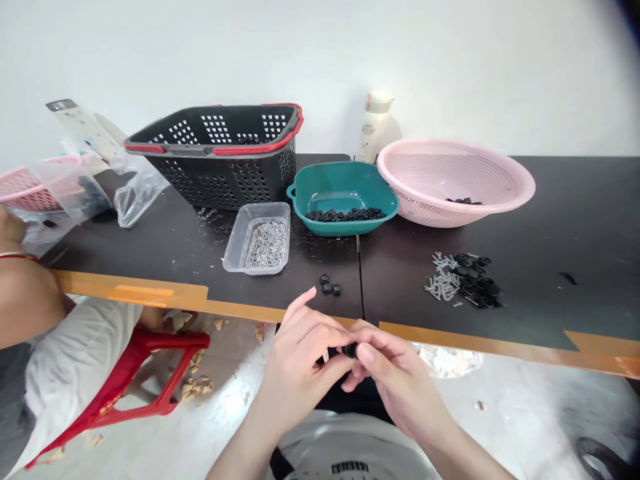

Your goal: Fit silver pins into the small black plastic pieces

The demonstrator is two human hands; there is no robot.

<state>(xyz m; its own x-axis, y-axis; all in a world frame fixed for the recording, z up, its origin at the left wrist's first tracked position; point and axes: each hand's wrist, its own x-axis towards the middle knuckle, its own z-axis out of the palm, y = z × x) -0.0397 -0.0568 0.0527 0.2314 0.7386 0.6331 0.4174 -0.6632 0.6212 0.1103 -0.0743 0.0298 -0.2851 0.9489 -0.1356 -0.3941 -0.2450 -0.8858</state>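
Observation:
Above my lap, just off the table's front edge, my left hand [307, 350] and my right hand [400, 373] meet with fingertips pinched around a small black round part [351, 349]. The fingers cover most of it, so its exact kind is hidden. Three black round caps [327, 288] lie on the table just beyond my left hand. Farther right sits a loose pile of silver screws [444, 280] beside a heap of black round parts [480, 283]. A clear plastic tub [235, 253] holds many more small silver screws.
A teal basin [345, 229] with black parts stands behind the caps. Around it are a black basket [220, 177], a pink colander [415, 200] and a cream bottle [373, 127]. At left, another person's arm [25, 293] is beside a red stool [170, 373]. Orange tape [260, 312] lines the table edge.

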